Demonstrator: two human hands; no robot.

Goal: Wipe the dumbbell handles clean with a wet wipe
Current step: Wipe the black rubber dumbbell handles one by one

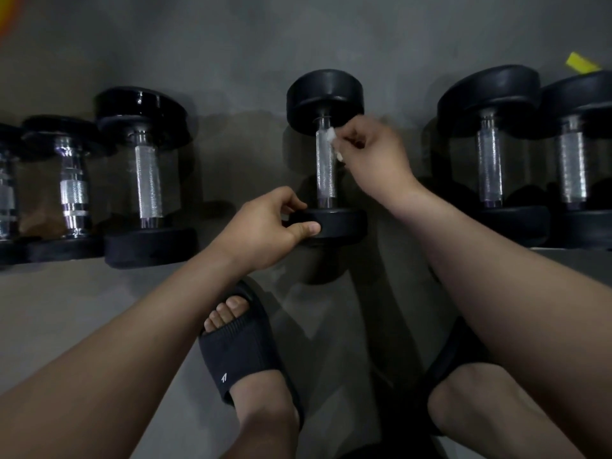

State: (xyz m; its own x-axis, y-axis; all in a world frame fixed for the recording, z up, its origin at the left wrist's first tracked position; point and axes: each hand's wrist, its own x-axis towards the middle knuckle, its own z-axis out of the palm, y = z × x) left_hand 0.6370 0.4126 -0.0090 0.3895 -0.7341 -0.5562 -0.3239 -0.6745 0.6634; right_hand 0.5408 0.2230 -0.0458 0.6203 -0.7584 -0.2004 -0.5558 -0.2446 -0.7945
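**Entry: centre dumbbell** (337, 223). Laid on the grey floor (99, 309) in a row with others, its axis pointing away from the viewer. Near head gripped by the left hand (265, 226), thumb across the rim and fingers curled over the top edge, apparently to steady it. Handle (325, 180) of knurled bright metal, bare along most of its length.

**Entry: wet wipe** (331, 135). Small white wad pinched in the fingertips of the right hand (374, 154). Pressed against the right side of the handle, close to the far head. One lower corner visible beneath the fingers.

**Progress, as a judgement.** Wiping of this handle under way, with contact at the far end only. Stretch from there down to the near head likely not yet covered (no wet sheen legible in this dim light, so not confirmable either way).

**Neighbours.**
- To the right: second dumbbell (490, 167) and third dumbbell (571, 167), set close together.
- To the left: larger dumbbell (147, 180), smaller dumbbell (74, 190), and one more cut off by the frame edge.

No hand or wipe on any of them. Impossible to tell from their shine whether already cleaned or waiting. Probable remainder: the rest of the centre handle, then any neighbours not yet done.

**Sundries.** Black slide sandal (241, 342) on a foot below the left hand. Yellow scrap (581, 62) at top right, nature unclear.
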